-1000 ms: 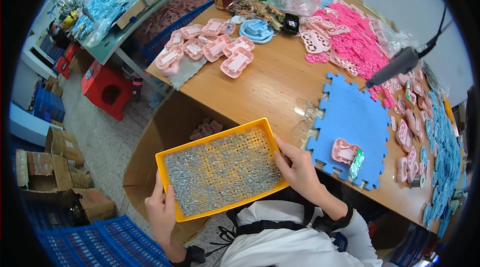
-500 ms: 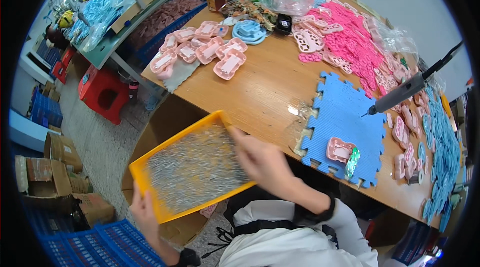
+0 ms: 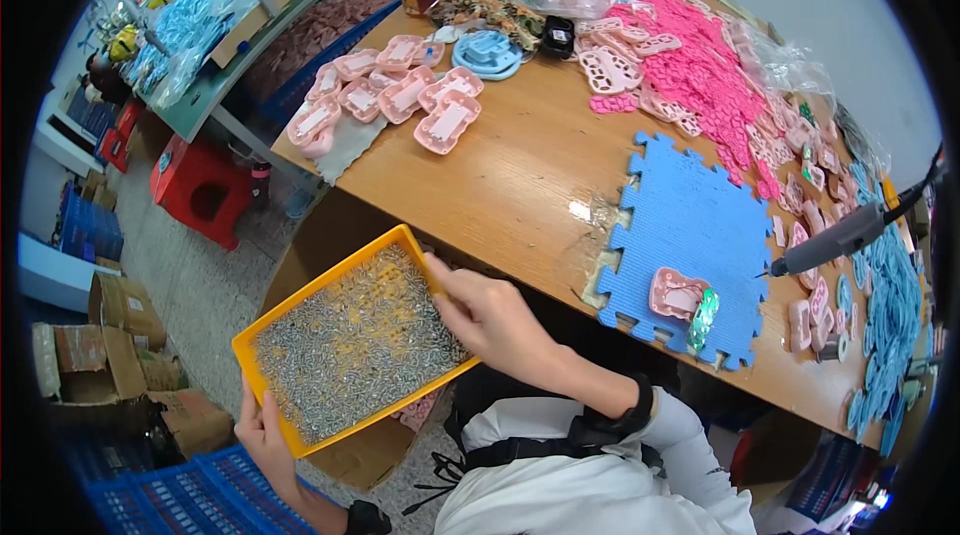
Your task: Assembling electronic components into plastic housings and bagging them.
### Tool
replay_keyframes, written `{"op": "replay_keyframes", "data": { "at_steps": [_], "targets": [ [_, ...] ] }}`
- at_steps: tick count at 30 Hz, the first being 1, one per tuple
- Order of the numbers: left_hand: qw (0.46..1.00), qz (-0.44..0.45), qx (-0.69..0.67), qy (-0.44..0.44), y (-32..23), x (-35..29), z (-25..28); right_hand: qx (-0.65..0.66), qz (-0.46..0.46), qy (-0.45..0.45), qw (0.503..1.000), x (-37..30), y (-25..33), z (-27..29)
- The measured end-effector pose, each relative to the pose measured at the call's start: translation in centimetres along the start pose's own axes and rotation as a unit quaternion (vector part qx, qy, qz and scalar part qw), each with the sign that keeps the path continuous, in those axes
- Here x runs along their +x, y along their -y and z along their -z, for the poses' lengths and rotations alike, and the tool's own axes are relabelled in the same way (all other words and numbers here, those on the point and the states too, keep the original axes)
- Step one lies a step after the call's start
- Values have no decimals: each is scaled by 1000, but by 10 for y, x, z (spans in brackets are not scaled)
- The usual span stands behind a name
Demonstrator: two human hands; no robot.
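Note:
A yellow tray (image 3: 322, 285) is held tilted off the table's near left edge, between my two hands. Spread over its bottom lie a great many small silver screws (image 3: 350, 360), with yellow showing through in patches. My left hand (image 3: 265, 443) grips the tray's lower left side, fingers partly hidden by the wall. On the opposite short side, my right hand (image 3: 495, 320) is closed around the rim. Away from both hands, a pink plastic shell (image 3: 674, 293) sits on a blue foam mat (image 3: 690, 215), with a shiny green piece (image 3: 704, 320) beside it.
An electric screwdriver (image 3: 830, 243) hangs over the mat's right side. Pink shells (image 3: 405, 95) cluster on the far left of the wooden table (image 3: 500, 185). Pink and blue parts (image 3: 690, 75) heap along its back and right. Cardboard boxes (image 3: 185, 425) and a red stool (image 3: 205, 193) stand left.
Both hands have moved the tray slightly left. The tray's contents were smeared by motion before and now show sharply as separate screws. The screwdriver appears shifted right and lower.

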State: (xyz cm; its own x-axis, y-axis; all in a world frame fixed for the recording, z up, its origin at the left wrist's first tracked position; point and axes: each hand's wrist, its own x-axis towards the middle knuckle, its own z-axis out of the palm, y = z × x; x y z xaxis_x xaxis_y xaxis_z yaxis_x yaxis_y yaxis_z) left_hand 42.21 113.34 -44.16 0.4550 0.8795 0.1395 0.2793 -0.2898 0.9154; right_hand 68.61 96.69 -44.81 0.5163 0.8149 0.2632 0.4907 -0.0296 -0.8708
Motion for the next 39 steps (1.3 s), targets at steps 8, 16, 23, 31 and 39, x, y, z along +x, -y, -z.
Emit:
{"op": "replay_keyframes", "data": {
  "at_steps": [8,16,23,31,39],
  "targets": [
    [994,16,67,80,-4,0,-29,9,-49,-83,995,-16,-17,18],
    [990,30,89,102,-18,-9,-44,-27,-174,-58,983,-41,-17,57],
    [997,30,31,63,-8,4,-26,5,1,-93,996,-22,-12,20],
    [997,15,-64,50,-5,3,-28,-24,-19,-39,999,-21,-2,18],
    [993,27,-26,110,-7,-1,-49,-17,-38,-105,994,-40,-23,34]
  ]
}}
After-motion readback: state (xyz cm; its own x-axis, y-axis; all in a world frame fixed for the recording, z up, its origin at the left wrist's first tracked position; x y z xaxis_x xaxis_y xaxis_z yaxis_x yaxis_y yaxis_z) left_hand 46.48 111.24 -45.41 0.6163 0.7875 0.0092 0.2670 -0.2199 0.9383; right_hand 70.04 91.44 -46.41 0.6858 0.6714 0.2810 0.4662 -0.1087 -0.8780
